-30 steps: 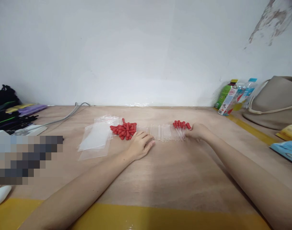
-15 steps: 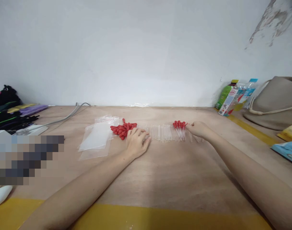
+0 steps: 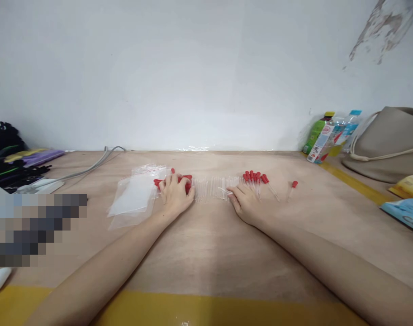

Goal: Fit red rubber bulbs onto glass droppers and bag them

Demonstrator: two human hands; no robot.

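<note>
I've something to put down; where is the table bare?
Bare table lies between the left arm and right arm, from the tubes to the yellow tape; a narrower strip runs between tubes and wall. Crowded: the row of plastic bags, red bulbs, tubes and droppers, and far right, around the bottles and beige bag.

both bare forearms [image 3: 125,258] angled inward; the left hand [image 3: 175,194] was palm-down with fingers bent and spread, the right hand [image 3: 245,203] pointed inward, fingers curled.
</note>
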